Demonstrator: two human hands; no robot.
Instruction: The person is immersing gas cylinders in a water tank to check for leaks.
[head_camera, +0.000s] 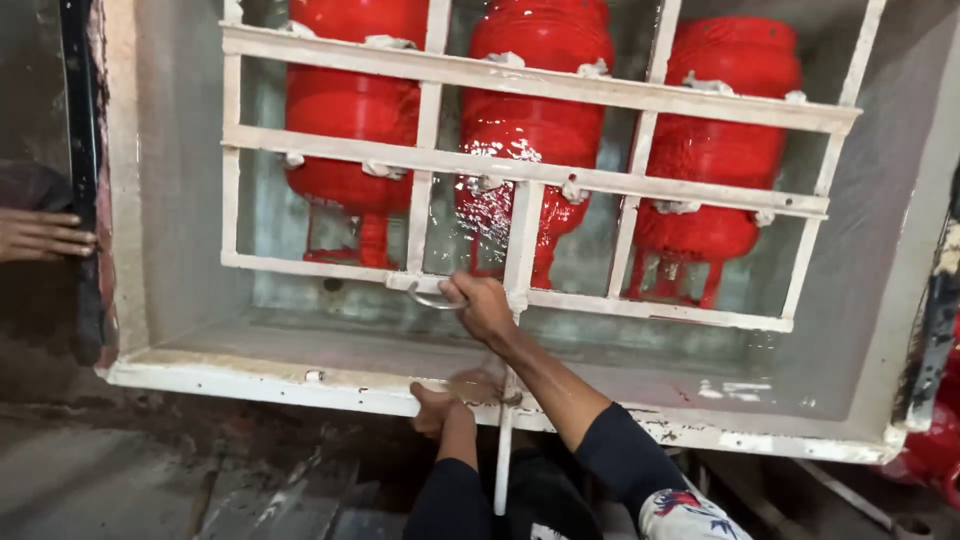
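Cylinders (530, 120) behind frame (530, 170), hands (482, 305) below.

The three red cylinders (530, 110) lose their tops to the upper edge, and white frame bars (530, 170) cross their bodies. Another person's hand (40, 235) is cut off at the left edge. A red object (935, 450) is cropped at right.

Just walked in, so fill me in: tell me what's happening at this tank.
A person's right hand grips a metal hook on a white frame holding three red cylinders inside a white tank. The left hand rests on the tank's front rim. Another person's hand holds the tank's left edge.
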